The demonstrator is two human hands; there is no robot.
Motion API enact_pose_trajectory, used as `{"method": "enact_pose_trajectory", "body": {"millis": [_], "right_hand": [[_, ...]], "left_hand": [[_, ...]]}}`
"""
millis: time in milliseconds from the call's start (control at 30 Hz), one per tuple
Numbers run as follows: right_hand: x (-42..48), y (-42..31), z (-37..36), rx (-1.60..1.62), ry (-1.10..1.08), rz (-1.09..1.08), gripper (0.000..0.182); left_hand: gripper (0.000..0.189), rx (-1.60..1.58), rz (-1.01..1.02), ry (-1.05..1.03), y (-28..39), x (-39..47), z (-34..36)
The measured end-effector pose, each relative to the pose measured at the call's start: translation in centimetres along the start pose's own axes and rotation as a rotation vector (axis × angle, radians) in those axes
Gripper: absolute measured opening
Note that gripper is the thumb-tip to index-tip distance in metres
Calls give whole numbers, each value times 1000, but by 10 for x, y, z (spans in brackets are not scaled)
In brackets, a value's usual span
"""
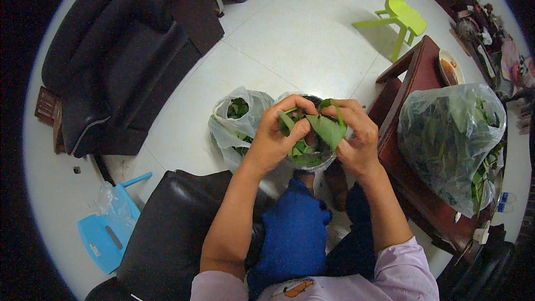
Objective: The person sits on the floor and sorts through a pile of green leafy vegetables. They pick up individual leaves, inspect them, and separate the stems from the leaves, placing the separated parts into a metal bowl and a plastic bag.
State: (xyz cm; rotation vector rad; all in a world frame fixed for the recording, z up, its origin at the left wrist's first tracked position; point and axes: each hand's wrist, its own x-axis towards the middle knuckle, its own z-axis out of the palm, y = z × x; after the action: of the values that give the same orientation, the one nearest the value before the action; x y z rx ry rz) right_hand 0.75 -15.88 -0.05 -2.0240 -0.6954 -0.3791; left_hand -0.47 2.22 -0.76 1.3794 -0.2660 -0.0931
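My left hand [279, 131] has its thumb and fingers closed on green leaves [328, 130] in front of me. My right hand [356, 136] grips the same bunch from the other side, with a broad leaf hanging between the two. Beneath both hands stands a round container lined with clear plastic, with loose green leaves [303, 156] inside. Left of my left hand, an open translucent plastic bag [223, 129] on the floor holds more leaves. My hands partly cover the container's rim.
A large clear bag of leafy greens [443, 133] and a bowl [450, 67] of brown liquid rest on a dark red wooden table [411, 79]. Further off stands a lime green chair [399, 12]. Black sofas [125, 46] and a blue plastic object [98, 242] are at the left.
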Motion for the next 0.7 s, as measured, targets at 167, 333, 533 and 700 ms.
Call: {"method": "enact_pose_trajectory", "body": {"millis": [167,333,533,700], "right_hand": [[7,-1,5,556,295,343,25],[12,-4,-2,888,346,479,22],[10,-6,8,909,226,607,17],[11,-12,3,768,117,707,23]], "left_hand": [[11,-293,-213,88,4,-1,7],[11,-553,-185,224,-5,5,1],[13,-614,-197,228,-3,3,3],[14,-557,-245,212,-3,3,4]]}}
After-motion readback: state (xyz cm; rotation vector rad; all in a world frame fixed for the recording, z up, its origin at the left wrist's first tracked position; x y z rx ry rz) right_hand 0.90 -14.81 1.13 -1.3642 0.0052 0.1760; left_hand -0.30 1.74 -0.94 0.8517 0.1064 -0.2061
